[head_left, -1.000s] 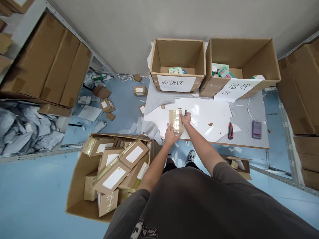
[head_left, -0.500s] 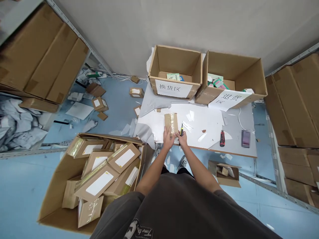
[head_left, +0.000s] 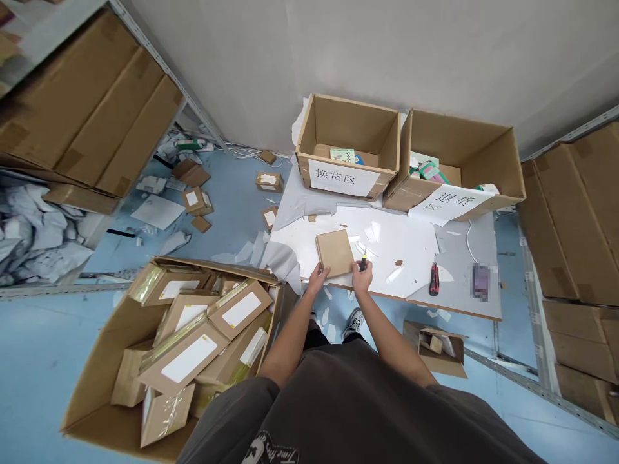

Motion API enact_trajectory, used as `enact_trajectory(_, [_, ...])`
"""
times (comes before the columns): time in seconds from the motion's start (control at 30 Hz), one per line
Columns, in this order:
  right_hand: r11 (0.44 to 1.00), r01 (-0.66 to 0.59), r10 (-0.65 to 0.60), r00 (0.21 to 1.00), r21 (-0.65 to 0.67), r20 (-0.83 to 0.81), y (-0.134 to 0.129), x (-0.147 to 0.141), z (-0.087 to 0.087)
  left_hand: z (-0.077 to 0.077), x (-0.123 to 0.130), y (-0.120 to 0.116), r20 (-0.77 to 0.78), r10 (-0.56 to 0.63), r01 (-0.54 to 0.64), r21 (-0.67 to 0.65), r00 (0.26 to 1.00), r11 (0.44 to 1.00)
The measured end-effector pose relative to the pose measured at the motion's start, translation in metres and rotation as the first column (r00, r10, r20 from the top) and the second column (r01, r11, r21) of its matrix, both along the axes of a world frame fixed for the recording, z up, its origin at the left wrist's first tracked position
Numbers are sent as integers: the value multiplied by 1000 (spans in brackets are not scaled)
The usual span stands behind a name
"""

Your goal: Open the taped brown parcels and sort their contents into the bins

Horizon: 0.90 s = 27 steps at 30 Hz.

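A small brown cardboard box [head_left: 334,254] is held slightly tilted at the front of the white-covered table, a plain face without tape turned up. My left hand [head_left: 318,278] grips its lower left corner, thumb on the near edge. At the box's right side, my right hand [head_left: 362,277] is closed around a yellow and black utility knife [head_left: 363,261]; I cannot tell whether its blade is out. The right fingers are close against the box edge. White paper scraps [head_left: 372,232] lie just beyond the box.
Two open cartons with paper signs, the left one [head_left: 344,178] and the right one [head_left: 452,205], stand at the table's back. A red and black cutter [head_left: 434,279] and a blurred phone-like object [head_left: 480,282] lie right. A large carton [head_left: 104,393] full of parcels stands left.
The box has been turned over: its taped face was up before, and now a plain face shows. My hands have moved apart to its two sides.
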State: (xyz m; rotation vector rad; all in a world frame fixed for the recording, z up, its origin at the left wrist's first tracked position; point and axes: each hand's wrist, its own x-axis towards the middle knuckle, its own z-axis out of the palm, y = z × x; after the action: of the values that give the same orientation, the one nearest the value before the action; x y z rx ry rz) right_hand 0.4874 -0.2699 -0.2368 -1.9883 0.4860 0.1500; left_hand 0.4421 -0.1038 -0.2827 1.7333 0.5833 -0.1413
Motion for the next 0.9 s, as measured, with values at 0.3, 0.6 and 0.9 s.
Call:
enact_trajectory(0.3, [993,-43,46,999,107,-24,-7,6,11,-7,-6,-20,-36,168,-165,-454,985,875])
enact_trajectory(0.6, [927,-188,264,942,324,-208,4,16,43,0,-13,-13,-389,334,-397,-92,858,913])
enact_trajectory(0.9, [836,-515,549,772,191,-321,34,46,58,21,45,62,14,-25,21,267,1000,964])
